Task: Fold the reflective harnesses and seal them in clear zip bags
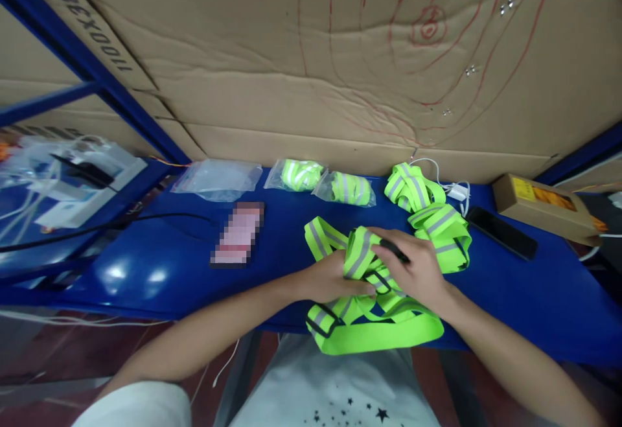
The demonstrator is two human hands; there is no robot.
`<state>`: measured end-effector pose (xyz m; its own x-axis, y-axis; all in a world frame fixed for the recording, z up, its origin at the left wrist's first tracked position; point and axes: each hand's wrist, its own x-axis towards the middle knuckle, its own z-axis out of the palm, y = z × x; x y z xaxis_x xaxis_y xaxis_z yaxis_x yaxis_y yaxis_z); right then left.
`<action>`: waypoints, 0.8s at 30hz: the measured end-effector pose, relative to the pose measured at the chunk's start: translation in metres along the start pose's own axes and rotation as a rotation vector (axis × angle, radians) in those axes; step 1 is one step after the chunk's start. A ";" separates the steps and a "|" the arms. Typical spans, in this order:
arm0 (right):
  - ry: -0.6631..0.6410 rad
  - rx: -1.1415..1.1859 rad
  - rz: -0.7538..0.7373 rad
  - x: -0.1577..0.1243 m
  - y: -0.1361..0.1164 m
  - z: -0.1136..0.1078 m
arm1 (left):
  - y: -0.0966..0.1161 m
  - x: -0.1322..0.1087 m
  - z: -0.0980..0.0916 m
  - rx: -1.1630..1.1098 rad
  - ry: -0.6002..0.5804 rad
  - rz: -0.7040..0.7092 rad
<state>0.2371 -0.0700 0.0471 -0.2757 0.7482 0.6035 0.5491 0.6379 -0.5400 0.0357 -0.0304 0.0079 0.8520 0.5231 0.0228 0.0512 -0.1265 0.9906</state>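
Note:
Both of my hands hold a neon-yellow reflective strap (pixel 374 338) with a grey stripe and black buckles, above the front edge of the blue table. My left hand (pixel 323 278) grips it from the left, its fingers partly hidden behind the folds. From the right, my right hand (pixel 415 265) closes over the bunched part, beside a black plastic piece (pixel 394 250). A long loop hangs over the table's front edge, toward my lap. Just beyond my right hand lie another bundled strap (pixel 444 236) and a second loose bundle (pixel 411 187).
Two bagged straps (pixel 302 175) (pixel 350 188) and empty-looking clear bags (pixel 218 179) line the back of the blue table (pixel 160 245). A lit phone (pixel 238 234) lies left, a dark phone (pixel 503 232) right, near a cardboard box (pixel 547 210). Power strips and cables (pixel 92 184) crowd the far left.

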 end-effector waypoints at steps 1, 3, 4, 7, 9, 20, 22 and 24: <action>0.057 0.014 0.041 0.001 -0.002 -0.004 | 0.003 0.000 0.000 -0.065 -0.058 -0.031; 0.127 0.044 0.114 0.003 -0.007 -0.011 | 0.007 -0.001 0.000 -0.191 -0.181 -0.091; 0.128 0.068 0.152 0.004 -0.010 -0.015 | 0.009 -0.002 0.001 -0.241 -0.232 -0.115; 0.048 0.207 0.301 0.009 -0.012 -0.022 | 0.015 -0.004 0.003 -0.286 -0.272 -0.112; -0.042 0.358 0.425 0.013 -0.006 -0.023 | 0.019 -0.004 0.003 -0.234 -0.259 -0.066; 0.131 -0.135 0.022 0.004 0.000 -0.021 | 0.001 -0.003 -0.007 -0.283 -0.179 -0.143; 0.111 -0.176 -0.003 0.002 0.000 -0.022 | 0.003 -0.004 -0.005 -0.288 -0.233 -0.147; 0.059 -0.096 0.107 0.003 0.004 -0.021 | 0.007 -0.006 -0.004 -0.271 -0.283 -0.121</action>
<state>0.2555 -0.0686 0.0594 -0.1663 0.7970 0.5806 0.6468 0.5326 -0.5459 0.0294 -0.0312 0.0156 0.9600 0.2629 -0.0967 0.0531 0.1683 0.9843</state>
